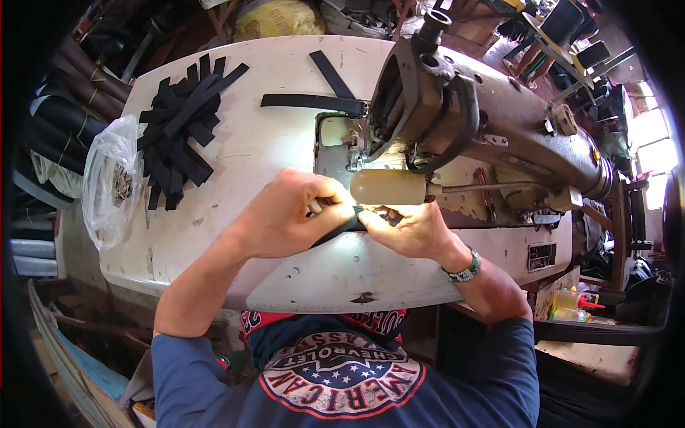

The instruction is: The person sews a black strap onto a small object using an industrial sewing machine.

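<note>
My left hand (303, 210) is closed with thumb and fingers pinching a dark strip (341, 230), whose tail shows below the hand. Opposite it, my right hand (405, 227) pinches the strip's other end between thumb and fingertips; a bracelet circles that wrist. The two hands almost meet at the front of the sewing machine (442, 93), just below its cream lamp (387, 187). Behind them lies the machine's metal needle plate (335, 135), partly lit. Two black strips (307, 101) lie beyond the plate, one reaching the needle area.
A pile of black strips (187, 118) lies on the left of the white table (264, 60), beside a clear plastic bag (114, 182). Red-handled tweezers or scissors (486, 192) rest right of the lamp. Small bottles (571, 303) stand low at right. Rolled material (68, 128) is stacked at far left.
</note>
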`<state>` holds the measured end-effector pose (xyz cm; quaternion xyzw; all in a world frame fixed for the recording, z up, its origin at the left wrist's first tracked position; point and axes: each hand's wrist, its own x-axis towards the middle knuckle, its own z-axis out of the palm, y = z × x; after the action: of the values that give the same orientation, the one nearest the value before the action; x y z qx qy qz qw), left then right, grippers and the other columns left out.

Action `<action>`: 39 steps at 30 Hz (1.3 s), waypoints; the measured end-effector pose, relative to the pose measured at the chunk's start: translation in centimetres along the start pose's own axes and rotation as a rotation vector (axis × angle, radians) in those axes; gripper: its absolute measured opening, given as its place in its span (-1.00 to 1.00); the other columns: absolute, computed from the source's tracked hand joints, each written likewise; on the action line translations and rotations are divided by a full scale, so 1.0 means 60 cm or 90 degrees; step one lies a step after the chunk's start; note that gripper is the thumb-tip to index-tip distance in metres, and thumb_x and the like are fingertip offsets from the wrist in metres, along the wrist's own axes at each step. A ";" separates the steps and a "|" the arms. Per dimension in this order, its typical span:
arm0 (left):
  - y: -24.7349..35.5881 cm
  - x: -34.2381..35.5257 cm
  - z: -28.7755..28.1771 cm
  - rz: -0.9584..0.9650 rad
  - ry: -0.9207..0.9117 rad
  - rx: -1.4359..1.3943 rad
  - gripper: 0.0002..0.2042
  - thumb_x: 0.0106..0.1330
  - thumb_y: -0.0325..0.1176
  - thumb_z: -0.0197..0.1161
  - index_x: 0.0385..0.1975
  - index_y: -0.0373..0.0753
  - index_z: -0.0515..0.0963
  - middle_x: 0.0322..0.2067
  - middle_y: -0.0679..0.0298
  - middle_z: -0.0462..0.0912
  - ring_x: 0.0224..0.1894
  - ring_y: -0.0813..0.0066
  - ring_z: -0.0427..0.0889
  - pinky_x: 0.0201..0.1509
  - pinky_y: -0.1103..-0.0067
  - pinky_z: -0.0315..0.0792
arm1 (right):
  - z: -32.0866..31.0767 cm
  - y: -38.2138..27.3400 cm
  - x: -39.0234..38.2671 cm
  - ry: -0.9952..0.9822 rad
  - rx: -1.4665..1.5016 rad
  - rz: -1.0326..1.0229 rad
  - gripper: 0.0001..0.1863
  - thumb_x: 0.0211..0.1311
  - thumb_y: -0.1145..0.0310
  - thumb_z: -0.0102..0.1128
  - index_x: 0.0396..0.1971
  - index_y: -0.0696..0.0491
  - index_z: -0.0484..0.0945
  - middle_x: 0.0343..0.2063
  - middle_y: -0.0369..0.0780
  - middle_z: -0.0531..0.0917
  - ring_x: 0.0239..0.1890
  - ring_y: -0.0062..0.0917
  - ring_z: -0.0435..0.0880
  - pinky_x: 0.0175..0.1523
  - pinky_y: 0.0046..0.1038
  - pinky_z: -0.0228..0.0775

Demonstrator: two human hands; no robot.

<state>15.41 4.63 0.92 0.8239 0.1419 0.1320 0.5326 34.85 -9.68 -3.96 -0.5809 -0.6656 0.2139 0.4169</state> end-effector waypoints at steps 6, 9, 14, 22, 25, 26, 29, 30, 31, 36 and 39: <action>0.010 -0.008 0.022 -0.049 0.022 0.188 -0.84 0.21 -0.39 0.38 -0.32 -0.36 0.66 -0.46 -0.05 0.68 -0.39 -0.07 0.65 -0.26 0.31 0.51 | 0.008 -0.006 0.013 0.037 -0.037 -0.087 -0.88 0.12 0.54 0.33 -0.30 0.11 0.67 -0.45 -0.21 0.69 -0.51 -0.38 0.66 -0.38 -0.40 0.51; 0.003 -0.007 0.027 -0.078 0.046 0.156 -0.84 0.20 -0.39 0.36 -0.32 -0.35 0.65 -0.43 -0.08 0.66 -0.31 -0.17 0.63 -0.22 0.24 0.51 | 0.007 -0.007 0.014 0.013 0.050 -0.028 -0.90 0.14 0.55 0.34 -0.32 0.10 0.67 -0.44 -0.21 0.69 -0.44 -0.36 0.68 -0.35 -0.39 0.52; -0.004 -0.006 0.021 -0.078 0.025 0.145 -0.85 0.21 -0.40 0.36 -0.36 -0.35 0.64 -0.47 -0.09 0.63 -0.36 -0.17 0.60 -0.25 0.24 0.48 | -0.005 0.008 0.013 -0.025 -0.104 -0.173 -0.93 0.19 0.54 0.34 -0.33 0.10 0.67 -0.43 -0.20 0.70 -0.42 -0.37 0.68 -0.35 -0.40 0.51; -0.006 0.024 0.026 -0.171 0.008 0.079 -0.87 0.21 -0.38 0.32 -0.39 -0.33 0.64 -0.47 -0.08 0.65 -0.39 -0.17 0.59 -0.29 0.22 0.49 | -0.013 0.003 0.013 0.091 0.097 -0.012 -0.83 0.23 0.36 0.40 -0.24 0.11 0.70 -0.43 -0.16 0.74 -0.48 -0.28 0.65 -0.36 -0.39 0.50; -0.016 0.031 0.037 -0.087 0.008 0.170 -0.84 0.26 -0.40 0.33 -0.29 -0.38 0.63 -0.44 -0.03 0.70 -0.47 0.01 0.56 -0.29 0.37 0.51 | -0.031 -0.001 0.004 0.018 -0.028 0.095 -0.75 0.24 0.26 0.43 -0.23 0.14 0.71 -0.46 -0.12 0.73 -0.52 -0.22 0.61 -0.38 -0.39 0.47; -0.019 0.030 0.040 -0.105 0.015 0.166 -0.82 0.26 -0.38 0.34 -0.28 -0.37 0.63 -0.44 -0.04 0.70 -0.46 -0.04 0.55 -0.28 0.36 0.51 | -0.037 0.000 0.000 -0.045 -0.099 0.094 -0.74 0.23 0.30 0.44 -0.19 0.14 0.70 -0.40 -0.15 0.75 -0.45 -0.30 0.65 -0.31 -0.42 0.50; -0.023 0.027 0.045 -0.133 0.024 0.164 -0.81 0.25 -0.35 0.36 -0.28 -0.36 0.64 -0.42 -0.03 0.70 -0.42 -0.07 0.58 -0.25 0.35 0.52 | -0.042 0.005 -0.005 -0.173 -0.234 0.091 -0.70 0.22 0.37 0.46 -0.09 0.14 0.68 -0.27 -0.22 0.77 -0.29 -0.48 0.73 -0.18 -0.47 0.57; -0.023 0.026 0.045 -0.130 0.034 0.163 -0.81 0.23 -0.35 0.38 -0.28 -0.35 0.65 -0.41 -0.02 0.71 -0.40 -0.05 0.62 -0.23 0.36 0.52 | -0.039 0.009 -0.003 -0.109 -0.186 0.030 -0.69 0.19 0.34 0.49 -0.10 0.12 0.69 -0.29 -0.23 0.77 -0.31 -0.46 0.73 -0.20 -0.47 0.57; -0.022 0.025 0.046 -0.142 0.027 0.163 -0.81 0.23 -0.35 0.38 -0.28 -0.35 0.65 -0.41 -0.02 0.71 -0.40 -0.05 0.62 -0.23 0.36 0.52 | -0.037 0.011 -0.004 -0.057 -0.138 -0.014 -0.68 0.17 0.33 0.50 -0.11 0.11 0.69 -0.30 -0.23 0.77 -0.32 -0.45 0.73 -0.21 -0.47 0.57; -0.022 0.023 0.046 -0.124 0.063 0.227 -0.78 0.20 -0.37 0.43 -0.20 -0.30 0.67 -0.34 0.04 0.72 -0.27 0.07 0.71 -0.15 0.37 0.53 | -0.027 0.018 0.003 -0.020 -0.146 -0.081 -0.65 0.12 0.37 0.51 -0.08 0.11 0.69 -0.27 -0.20 0.76 -0.28 -0.43 0.74 -0.19 -0.44 0.57; -0.026 0.021 0.050 -0.109 0.114 0.184 -0.73 0.17 -0.39 0.46 -0.15 -0.31 0.66 -0.33 0.05 0.70 -0.25 0.05 0.70 -0.13 0.36 0.53 | -0.021 0.016 0.006 0.001 -0.096 -0.052 -0.67 0.07 0.35 0.51 -0.16 0.12 0.68 -0.26 -0.15 0.75 -0.25 -0.30 0.71 -0.12 -0.34 0.55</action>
<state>17.55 3.16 -1.61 0.8617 0.2759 0.1374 0.4032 36.46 -9.39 -3.87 -0.5834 -0.7022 0.1456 0.3812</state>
